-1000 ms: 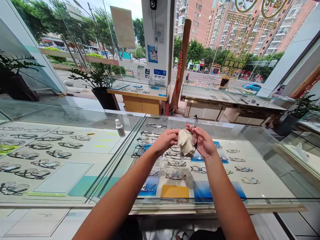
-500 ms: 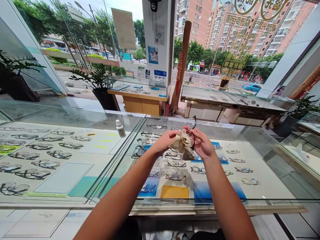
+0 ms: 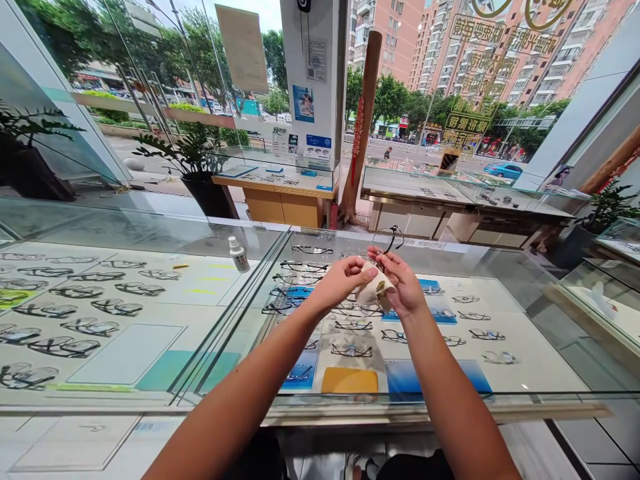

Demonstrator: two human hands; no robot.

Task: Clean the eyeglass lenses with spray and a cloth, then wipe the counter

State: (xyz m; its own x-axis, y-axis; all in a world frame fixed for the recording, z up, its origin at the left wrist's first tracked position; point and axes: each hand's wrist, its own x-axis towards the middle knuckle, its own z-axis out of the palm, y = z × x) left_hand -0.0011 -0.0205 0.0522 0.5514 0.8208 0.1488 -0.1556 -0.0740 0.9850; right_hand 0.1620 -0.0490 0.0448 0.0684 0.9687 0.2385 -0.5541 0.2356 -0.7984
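Above the glass display case (image 3: 545, 360), both hands are close together. My left hand (image 3: 345, 283) is closed on a beige cloth (image 3: 370, 292), which hangs bunched below the fingers. My right hand (image 3: 404, 287) pinches a pair of dark-framed glasses (image 3: 393, 239), whose rim and arm stick up above the fingertips. Part of the cloth lies against the right fingers, and the lower part of the glasses is hidden by cloth and fingers. Rows of glasses lie under the glass, with a yellow cloth (image 3: 350, 381) near the front.
A white spray bottle (image 3: 239, 255) stands on the glass to the left. More glasses fill the left case (image 3: 165, 393). Beyond are a potted plant (image 3: 207, 193), a wooden post (image 3: 364, 127) and further display counters (image 3: 410, 223) by the window.
The glasses have turned, so the rim now stands above the fingers. My left hand has moved right, closer to my right hand, and the cloth is gathered smaller.
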